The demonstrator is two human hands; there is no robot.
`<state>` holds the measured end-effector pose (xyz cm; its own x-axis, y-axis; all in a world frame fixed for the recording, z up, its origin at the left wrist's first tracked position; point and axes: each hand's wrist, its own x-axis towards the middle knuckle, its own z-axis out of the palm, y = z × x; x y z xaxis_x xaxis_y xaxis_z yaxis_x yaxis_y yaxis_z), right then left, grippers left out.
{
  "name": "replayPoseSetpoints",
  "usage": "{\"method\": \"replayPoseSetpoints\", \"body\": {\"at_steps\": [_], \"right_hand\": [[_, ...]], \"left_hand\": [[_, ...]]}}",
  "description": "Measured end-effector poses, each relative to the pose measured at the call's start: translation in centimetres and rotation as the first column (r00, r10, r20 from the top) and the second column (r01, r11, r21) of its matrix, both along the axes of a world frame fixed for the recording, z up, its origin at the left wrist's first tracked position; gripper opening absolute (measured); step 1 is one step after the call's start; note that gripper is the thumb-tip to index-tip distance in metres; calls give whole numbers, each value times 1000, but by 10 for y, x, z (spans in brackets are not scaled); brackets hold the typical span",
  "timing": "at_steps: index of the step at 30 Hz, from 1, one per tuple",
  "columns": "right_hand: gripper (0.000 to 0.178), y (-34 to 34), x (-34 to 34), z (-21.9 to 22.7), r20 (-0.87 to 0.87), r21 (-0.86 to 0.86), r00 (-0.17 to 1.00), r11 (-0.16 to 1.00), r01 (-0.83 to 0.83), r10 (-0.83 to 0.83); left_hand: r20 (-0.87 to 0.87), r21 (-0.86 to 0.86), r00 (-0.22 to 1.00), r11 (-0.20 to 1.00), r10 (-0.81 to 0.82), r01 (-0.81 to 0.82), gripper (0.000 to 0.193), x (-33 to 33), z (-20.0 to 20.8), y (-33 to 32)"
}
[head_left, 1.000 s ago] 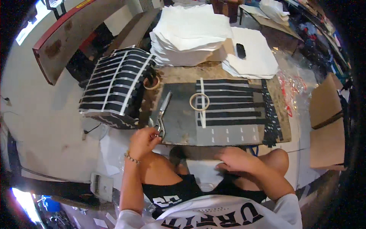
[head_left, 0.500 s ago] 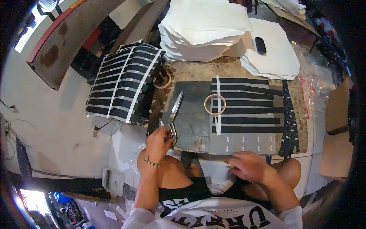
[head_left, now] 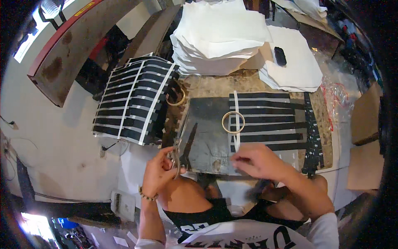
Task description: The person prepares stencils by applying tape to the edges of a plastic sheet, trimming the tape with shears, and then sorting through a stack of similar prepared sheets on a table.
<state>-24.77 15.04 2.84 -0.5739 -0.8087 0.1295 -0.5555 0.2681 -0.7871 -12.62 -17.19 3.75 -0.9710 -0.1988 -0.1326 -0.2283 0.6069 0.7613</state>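
Observation:
In my left hand [head_left: 159, 169] is a pair of metal scissors [head_left: 178, 145], its handles in my fingers and its blades pointing away over the left edge of a grey board [head_left: 203, 145]. My right hand [head_left: 258, 161] hovers by the board's near edge with its fingers bent and a gap at the thumb; no held object shows. Just beyond its fingertips is the near end of a white tape strip [head_left: 236, 141], laid across the left ends of several black strips [head_left: 265, 111]. A tan tape roll [head_left: 233, 122] rests on the white strip.
A bundle of black strips banded with white [head_left: 134, 99] lies left of the board, beside another tape roll [head_left: 176, 98]. Behind stand a tall stack of white sheets [head_left: 219, 29] and a lower pile [head_left: 290, 74] with a black object [head_left: 280, 56]. Cardboard boxes [head_left: 365, 166] stand right.
My left hand has lifted the scissors off the board and turned them more upright. My right hand has risen from over my lap to the board's near edge, close to the white strip.

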Motion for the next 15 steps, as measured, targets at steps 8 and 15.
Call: {"method": "replayPoseSetpoints", "body": {"at_steps": [8,15], "right_hand": [[29,-178,-113,-55,525,-383,848,870,311,-71],[33,-250,-152,-72,685,-509,728,696,506,-29]], "left_hand": [[150,-18,988,999,44,-42,54,21,49,-12],[168,214,980,967,105,-141,59,43,17,-37]]}}
